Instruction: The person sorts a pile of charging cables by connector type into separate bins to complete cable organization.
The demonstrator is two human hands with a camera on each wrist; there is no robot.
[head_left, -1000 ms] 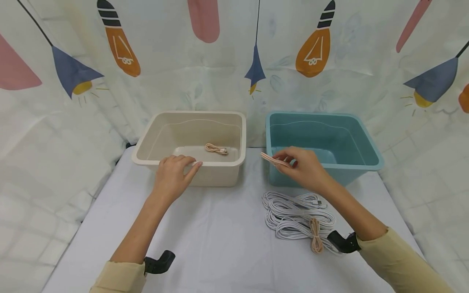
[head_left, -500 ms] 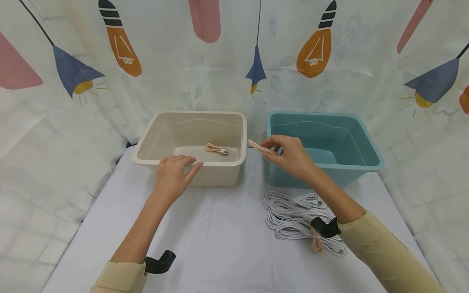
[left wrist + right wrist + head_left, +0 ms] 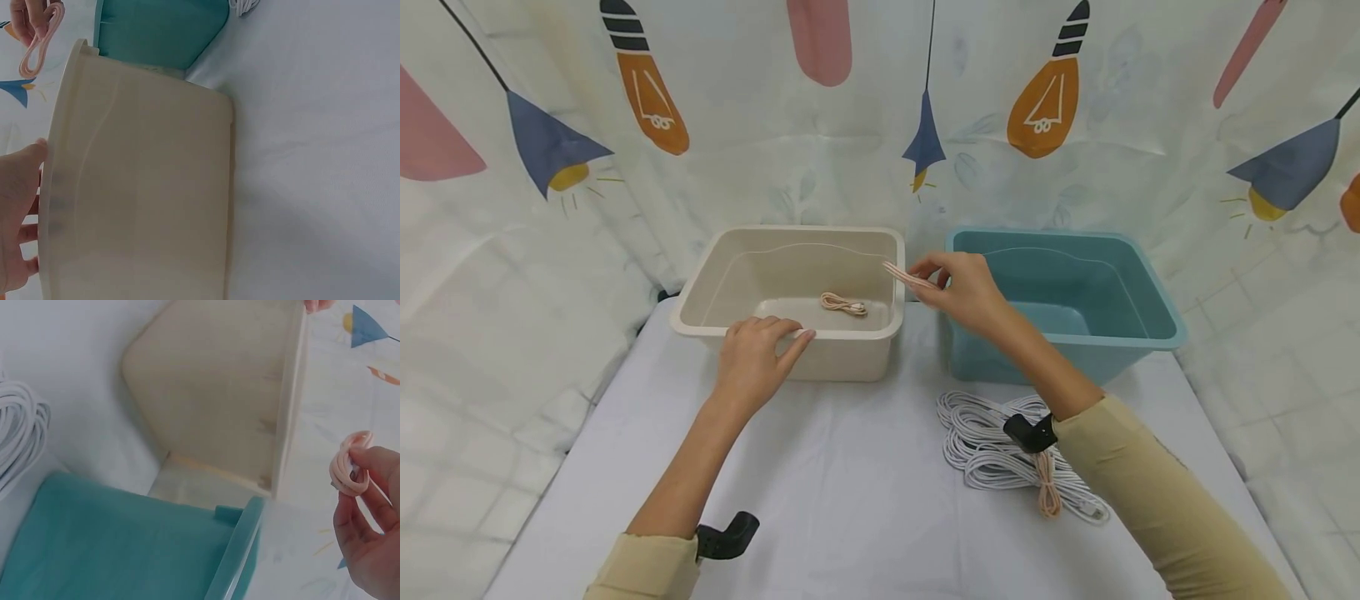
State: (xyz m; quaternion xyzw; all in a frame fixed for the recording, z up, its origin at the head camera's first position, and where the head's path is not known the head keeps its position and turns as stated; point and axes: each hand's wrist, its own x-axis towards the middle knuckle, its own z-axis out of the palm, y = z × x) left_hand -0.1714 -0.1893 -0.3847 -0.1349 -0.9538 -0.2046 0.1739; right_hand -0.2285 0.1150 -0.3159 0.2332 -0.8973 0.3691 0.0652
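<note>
Pinches a peach cable (image 3: 904, 274) in the right hand (image 3: 958, 287), with thumb and fingertips pressed together on one end and the rest of the coil sticking out. Grips the near rim of the beige bin (image 3: 842, 358) in the left hand (image 3: 756, 362), with fingers hooked over the edge and thumb spread to the right against it. Holds both hands apart, the right one farther forward. Points the cable's long axis leftward from the right fingertips and slightly away from the body, with the free end crossing the bin's right rim as seen from the head.

Has a second peach cable (image 3: 844, 305) inside the beige bin, ahead and right of the left hand, lying mostly left to right. Has the teal bin (image 3: 1097, 360) right of the right hand. Has white cables (image 3: 1000, 473) heaped nearer the body than the right hand, with a third peach cable (image 3: 1048, 483) on top, lengthwise toward the body.
</note>
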